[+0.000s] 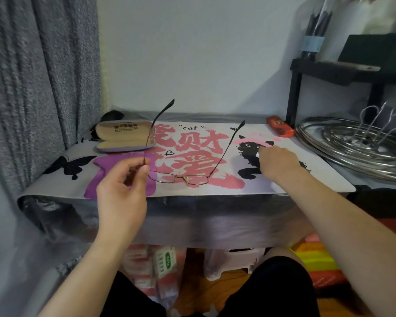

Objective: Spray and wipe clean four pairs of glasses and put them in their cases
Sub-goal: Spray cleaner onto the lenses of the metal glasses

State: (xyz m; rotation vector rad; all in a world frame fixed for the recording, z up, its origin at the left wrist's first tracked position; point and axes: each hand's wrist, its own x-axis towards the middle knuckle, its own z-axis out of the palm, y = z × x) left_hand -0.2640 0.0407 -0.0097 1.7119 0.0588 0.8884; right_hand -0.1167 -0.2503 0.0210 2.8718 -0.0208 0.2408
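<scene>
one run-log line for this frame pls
left hand: holds glasses by temple, arms unfolded | right hand: on mat, grips small white item, unclear | case: open, empty, back left

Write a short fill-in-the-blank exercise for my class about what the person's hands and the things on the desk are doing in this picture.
1. The left hand holds the glasses by one ____.
2. The beige glasses case at the back left of the mat lies ____.
3. The right hand rests on the printed black ____.
4. The orange case near the black shelf is ____.

Missing words: arm; open; cat; shut
</scene>
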